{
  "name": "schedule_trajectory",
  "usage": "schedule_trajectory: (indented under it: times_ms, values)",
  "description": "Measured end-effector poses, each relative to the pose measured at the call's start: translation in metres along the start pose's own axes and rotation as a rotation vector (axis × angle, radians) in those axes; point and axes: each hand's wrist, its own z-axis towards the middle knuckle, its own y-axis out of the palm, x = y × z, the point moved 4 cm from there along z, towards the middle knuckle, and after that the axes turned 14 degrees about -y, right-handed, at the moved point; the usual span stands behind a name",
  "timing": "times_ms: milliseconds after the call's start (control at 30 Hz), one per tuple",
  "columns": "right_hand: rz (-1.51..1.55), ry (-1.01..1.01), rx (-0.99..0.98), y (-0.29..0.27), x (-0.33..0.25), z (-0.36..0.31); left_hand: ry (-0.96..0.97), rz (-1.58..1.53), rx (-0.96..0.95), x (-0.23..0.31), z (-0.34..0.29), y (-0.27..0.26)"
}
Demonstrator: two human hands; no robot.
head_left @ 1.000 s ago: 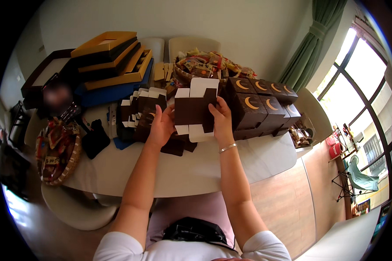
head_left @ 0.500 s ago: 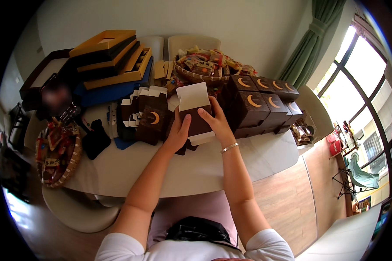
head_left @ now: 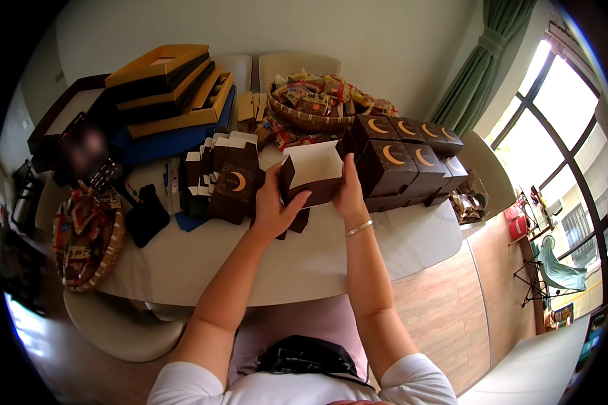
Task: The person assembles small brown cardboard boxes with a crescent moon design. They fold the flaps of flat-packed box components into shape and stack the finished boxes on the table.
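Note:
A dark brown cardboard box (head_left: 311,194) is between my hands, above the table's middle, its white inside facing up. My left hand (head_left: 275,208) grips its left side, the thumb across the front face. On its right side my right hand (head_left: 349,192) is closed, with a bracelet at the wrist. To the left lie folded-flat brown cartons (head_left: 232,190) with white flaps, the top one showing a yellow crescent. Close by on the right stand several stacked brown boxes (head_left: 388,165) with the same crescent.
Wrapped snacks fill a wicker basket (head_left: 305,121) behind the box. Another snack basket (head_left: 108,266) sits at the table's left edge, beside a black pouch (head_left: 148,217). Yellow-and-black trays (head_left: 175,101) are piled at the back left. A chair (head_left: 118,331) stands at the near left.
The box has tipped and opened out, so its white interior now shows instead of an upright white flap. My right hand has slid from the front face to its right side.

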Motion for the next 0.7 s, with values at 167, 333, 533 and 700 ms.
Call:
schedule_trajectory:
  times_ms: [167, 333, 533, 700]
  values:
    - [-0.033, 0.059, -0.077, -0.006, -0.001, 0.005, 0.017, -0.012, -0.038, 0.000, -0.001, 0.003]
    - [-0.037, 0.046, -0.051, -0.006, -0.006, 0.006, 0.135, -0.215, 0.028, 0.024, -0.003, 0.006]
    - [-0.071, 0.023, 0.003, -0.006, -0.008, 0.007, 0.224, 0.062, -0.039, 0.026, 0.001, 0.003]
    - [-0.086, 0.033, -0.003, -0.009, -0.006, 0.007, 0.106, -0.033, -0.058, 0.023, 0.002, 0.004]
